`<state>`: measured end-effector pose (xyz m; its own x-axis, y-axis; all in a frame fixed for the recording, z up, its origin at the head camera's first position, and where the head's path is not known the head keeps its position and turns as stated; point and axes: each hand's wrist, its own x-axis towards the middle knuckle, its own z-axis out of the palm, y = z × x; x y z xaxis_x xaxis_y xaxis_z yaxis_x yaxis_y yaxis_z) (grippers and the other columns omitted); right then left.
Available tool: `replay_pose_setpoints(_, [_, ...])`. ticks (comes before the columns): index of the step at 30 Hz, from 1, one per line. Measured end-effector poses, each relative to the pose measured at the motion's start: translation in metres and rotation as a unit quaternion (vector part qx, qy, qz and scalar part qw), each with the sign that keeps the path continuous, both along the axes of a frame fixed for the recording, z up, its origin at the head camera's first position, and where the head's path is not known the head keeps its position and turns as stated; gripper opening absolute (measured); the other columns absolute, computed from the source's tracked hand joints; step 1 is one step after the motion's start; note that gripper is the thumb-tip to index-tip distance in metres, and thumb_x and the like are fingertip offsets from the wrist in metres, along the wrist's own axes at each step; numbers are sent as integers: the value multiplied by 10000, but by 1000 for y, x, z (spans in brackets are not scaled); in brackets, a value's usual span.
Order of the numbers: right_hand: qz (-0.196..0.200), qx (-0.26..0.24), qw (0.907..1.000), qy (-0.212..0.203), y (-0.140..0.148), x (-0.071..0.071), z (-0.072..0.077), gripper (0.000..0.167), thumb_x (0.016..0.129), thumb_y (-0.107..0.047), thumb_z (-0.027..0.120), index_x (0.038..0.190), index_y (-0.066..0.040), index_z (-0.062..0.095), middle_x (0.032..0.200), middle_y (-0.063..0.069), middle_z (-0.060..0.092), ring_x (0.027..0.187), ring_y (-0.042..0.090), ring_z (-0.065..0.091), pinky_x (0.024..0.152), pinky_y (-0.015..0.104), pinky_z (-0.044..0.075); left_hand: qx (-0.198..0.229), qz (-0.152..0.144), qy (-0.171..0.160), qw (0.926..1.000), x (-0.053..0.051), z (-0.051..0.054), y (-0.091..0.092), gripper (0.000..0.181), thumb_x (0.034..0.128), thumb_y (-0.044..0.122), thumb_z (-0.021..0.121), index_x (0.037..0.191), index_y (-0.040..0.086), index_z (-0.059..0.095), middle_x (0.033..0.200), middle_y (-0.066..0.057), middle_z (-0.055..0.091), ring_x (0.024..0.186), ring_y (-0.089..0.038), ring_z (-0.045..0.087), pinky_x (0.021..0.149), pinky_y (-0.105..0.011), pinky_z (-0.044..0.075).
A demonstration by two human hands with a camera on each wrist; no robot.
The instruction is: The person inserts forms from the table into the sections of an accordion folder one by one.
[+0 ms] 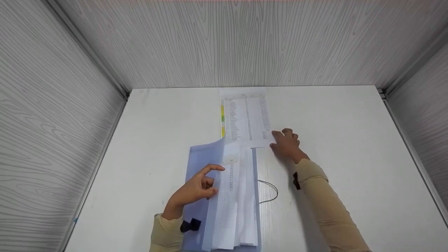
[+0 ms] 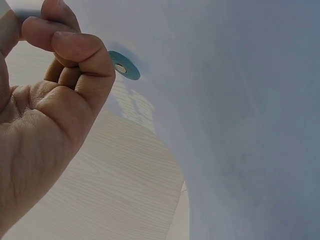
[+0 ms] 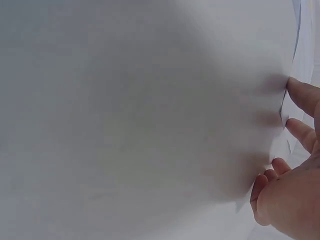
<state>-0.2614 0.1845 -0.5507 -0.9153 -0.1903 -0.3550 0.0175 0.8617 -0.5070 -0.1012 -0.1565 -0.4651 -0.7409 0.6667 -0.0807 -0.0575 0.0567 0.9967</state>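
Observation:
A blue translucent document folder (image 1: 203, 157) lies at the front middle of the table, its cover lifted over printed sheets (image 1: 227, 210). The left hand (image 1: 199, 187) holds this raised cover at its edge, index finger and thumb reaching round it and the other fingers curled. In the left wrist view a teal button disc (image 2: 125, 66) on the cover sits beside those fingers. Beyond the folder lies a printed list sheet (image 1: 246, 119), with yellow and green showing along its left edge. The right hand (image 1: 286, 144) touches the sheet's lower right edge with spread fingertips.
A thin dark cord loop (image 1: 276, 192) sticks out from the folder's right side. The white table (image 1: 332, 119) meets grey wood-grain panels (image 1: 217, 45) at the back and both sides. The list sheet reaches the table's back edge.

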Motion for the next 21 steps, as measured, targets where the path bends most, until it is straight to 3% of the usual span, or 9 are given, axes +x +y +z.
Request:
replay_pose_setpoints(14, [-53, 504, 9983, -280, 70, 7, 3, 607, 974, -281, 493, 1503, -76, 281, 1508, 321, 113, 1342, 576, 113, 1036, 683, 188, -81, 22, 65, 9999, -1, -1, 1, 569, 880, 22, 564, 1366, -79, 284, 637, 39, 425, 523, -25, 376, 537, -190, 353])
replay_pose_setpoints(21, [-306, 201, 9987, -348, 99, 23, 8, 614, 949, -255, 547, 1485, -62, 317, 1491, 326, 90, 1305, 609, 122, 1020, 692, 180, -133, 52, 32, 9999, 0, -2, 1, 574, 888, 28, 564, 1385, -57, 290, 614, 46, 392, 511, -23, 370, 529, -192, 353])
